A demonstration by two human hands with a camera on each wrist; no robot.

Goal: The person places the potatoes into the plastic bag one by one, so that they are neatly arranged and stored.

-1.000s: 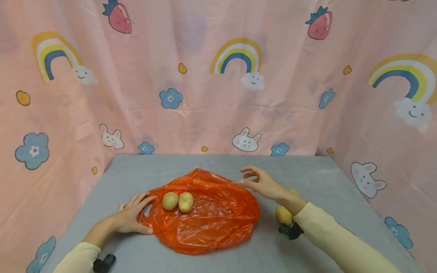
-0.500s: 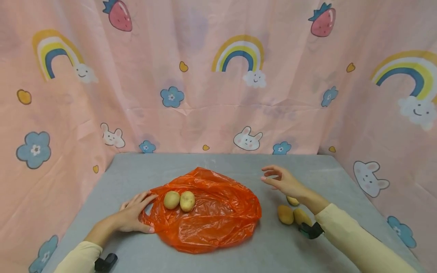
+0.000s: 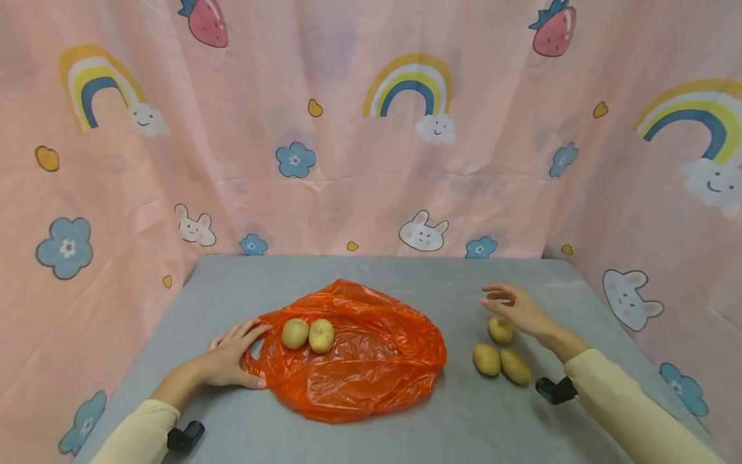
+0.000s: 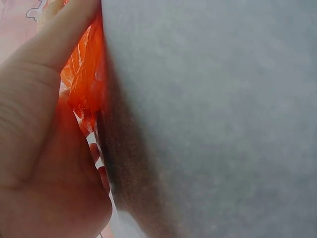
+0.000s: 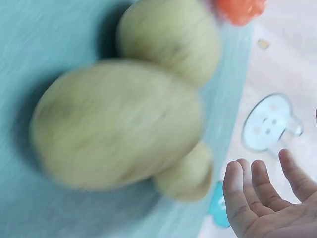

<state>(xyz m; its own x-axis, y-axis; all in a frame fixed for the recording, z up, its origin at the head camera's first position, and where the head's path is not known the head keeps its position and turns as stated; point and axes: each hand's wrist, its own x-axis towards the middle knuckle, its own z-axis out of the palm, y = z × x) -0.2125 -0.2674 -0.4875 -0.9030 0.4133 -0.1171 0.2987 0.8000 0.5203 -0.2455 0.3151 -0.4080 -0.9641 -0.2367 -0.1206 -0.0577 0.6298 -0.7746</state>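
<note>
An orange-red plastic bag (image 3: 371, 380) lies spread on the table in the head view. Two potatoes, a left one (image 3: 295, 334) and a right one (image 3: 321, 336), sit side by side on its left part. My left hand (image 3: 228, 359) rests at the bag's left edge, fingers and thumb spread and touching the plastic. The left wrist view shows the bag (image 4: 86, 74) beside the thumb. My right hand (image 3: 522, 312) hovers above the back potato (image 3: 500, 329) of three on the right, holding nothing, fingers loosely bent. The other two are a left potato (image 3: 486, 359) and a right potato (image 3: 515, 366).
The grey table (image 3: 394, 444) stretches under everything. A pink patterned curtain (image 3: 348, 206) hangs behind and along both sides of it. Black wrist cameras, left (image 3: 185, 437) and right (image 3: 556, 390), stick out near the sleeves.
My right hand has moved to the right, away from the bag, over the loose potatoes, bringing them into fuller sight. The left hand stays at the bag's edge.
</note>
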